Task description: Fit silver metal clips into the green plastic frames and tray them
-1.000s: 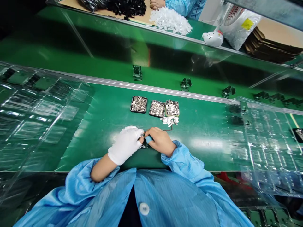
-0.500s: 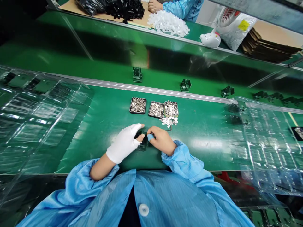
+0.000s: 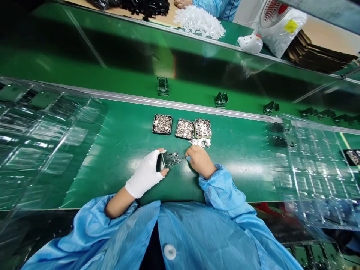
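My left hand point(image 3: 144, 174), in a white glove with bare fingertips, is closed around one end of a dark green plastic assembly point(image 3: 171, 160). The assembly's open framework points to the right, just above the green tabletop. My right hand point(image 3: 201, 162) has something blue wrapped round a finger and pinches a thin rod-like tool point(image 3: 182, 158). The tool's tip reaches the assembly's right end; its exact kind cannot be made out. Beyond my hands are square trays of small metal parts: one on the left point(image 3: 162, 124), one in the middle point(image 3: 184, 129) and one on the right point(image 3: 203, 128).
Loose silvery pieces point(image 3: 201, 142) lie beside the right-hand tray. Clear plastic trays are stacked at left point(image 3: 53, 138) and right point(image 3: 323, 168). Past a metal rail point(image 3: 135, 103), similar assemblies point(image 3: 162, 86) stand on a green strip. A co-worker's sleeve point(image 3: 215, 7) shows behind a white pile point(image 3: 199, 22).
My right hand has moved right, away from my left hand, with the tool. The assembly, mostly covered by my fingers before, now shows between my hands.
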A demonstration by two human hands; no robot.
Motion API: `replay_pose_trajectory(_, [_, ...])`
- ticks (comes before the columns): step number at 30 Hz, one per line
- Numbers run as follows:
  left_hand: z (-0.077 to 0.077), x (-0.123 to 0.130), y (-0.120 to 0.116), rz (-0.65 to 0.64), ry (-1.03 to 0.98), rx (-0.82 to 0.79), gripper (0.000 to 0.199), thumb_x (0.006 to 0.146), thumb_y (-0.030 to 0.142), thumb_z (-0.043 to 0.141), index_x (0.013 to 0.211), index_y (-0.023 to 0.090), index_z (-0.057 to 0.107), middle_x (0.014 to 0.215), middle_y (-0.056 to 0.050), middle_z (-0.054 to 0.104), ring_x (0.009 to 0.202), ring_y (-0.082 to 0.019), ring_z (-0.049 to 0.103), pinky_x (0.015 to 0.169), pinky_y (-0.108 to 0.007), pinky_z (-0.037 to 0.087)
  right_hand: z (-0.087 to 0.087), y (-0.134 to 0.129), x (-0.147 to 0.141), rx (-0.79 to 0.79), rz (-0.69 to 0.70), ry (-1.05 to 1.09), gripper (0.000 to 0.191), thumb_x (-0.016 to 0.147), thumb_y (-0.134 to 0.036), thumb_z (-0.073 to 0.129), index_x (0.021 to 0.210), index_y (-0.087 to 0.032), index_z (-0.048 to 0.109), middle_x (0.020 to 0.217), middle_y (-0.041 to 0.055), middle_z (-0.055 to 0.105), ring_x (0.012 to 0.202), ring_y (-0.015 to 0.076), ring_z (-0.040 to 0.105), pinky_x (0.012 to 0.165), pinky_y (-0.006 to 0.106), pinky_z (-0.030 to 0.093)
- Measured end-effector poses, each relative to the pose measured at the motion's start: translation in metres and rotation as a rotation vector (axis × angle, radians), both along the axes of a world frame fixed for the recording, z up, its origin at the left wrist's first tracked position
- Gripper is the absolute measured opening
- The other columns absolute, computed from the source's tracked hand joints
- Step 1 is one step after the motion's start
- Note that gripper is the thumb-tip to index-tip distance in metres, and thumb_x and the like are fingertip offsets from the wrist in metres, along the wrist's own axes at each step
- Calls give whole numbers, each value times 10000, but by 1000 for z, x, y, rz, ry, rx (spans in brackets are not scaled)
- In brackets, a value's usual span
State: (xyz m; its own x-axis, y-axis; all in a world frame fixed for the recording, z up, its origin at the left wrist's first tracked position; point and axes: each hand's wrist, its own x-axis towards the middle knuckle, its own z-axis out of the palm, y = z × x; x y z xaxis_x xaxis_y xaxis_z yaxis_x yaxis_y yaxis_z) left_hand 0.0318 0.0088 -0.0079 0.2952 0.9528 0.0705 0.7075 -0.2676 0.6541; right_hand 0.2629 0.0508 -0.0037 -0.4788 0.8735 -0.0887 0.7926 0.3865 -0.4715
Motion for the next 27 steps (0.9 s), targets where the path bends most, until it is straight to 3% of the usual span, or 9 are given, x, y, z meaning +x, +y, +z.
replay_pose_trajectory(6, [-13, -4, 1, 12, -11, 0, 504, 777, 390, 566, 1211, 169, 436, 1199, -134, 569, 1141, -305, 550, 976, -460, 439, -4, -3, -8, -78, 39, 168, 291, 779, -16, 433, 973, -190, 562, 930, 53, 589, 908, 195, 543, 819, 312, 440])
replay_pose_trajectory(17, [-11, -4, 1, -13, 25, 29, 527, 785, 365, 560, 1250, 155, 428, 1209, -142, 571, 1135, -307, 547, 954, -447, 450, 2, -4, -14, -119, 6, 66, 346, 762, -27, 457, 1000, -238, 594, 988, 31, 592, 921, 193, 567, 770, 286, 462])
replay_pose_trajectory(23, [-10, -5, 2, -27, 24, 23, 513, 795, 387, 552, 1239, 153, 442, 1189, -140, 580, 1113, -307, 559, 938, -439, 459, 8, -6, -21, -150, -53, -40, 335, 749, -33, 470, 972, -244, 605, 980, 34, 610, 828, 195, 577, 644, 273, 435])
replay_pose_trajectory(27, [-10, -6, 3, -40, 20, 26, 506, 797, 385, 546, 1233, 148, 443, 1189, -141, 581, 1118, -306, 556, 941, -437, 457, 5, -1, -12, -210, -33, 146, 274, 794, -53, 486, 949, -227, 631, 956, 17, 629, 826, 167, 589, 687, 257, 429])
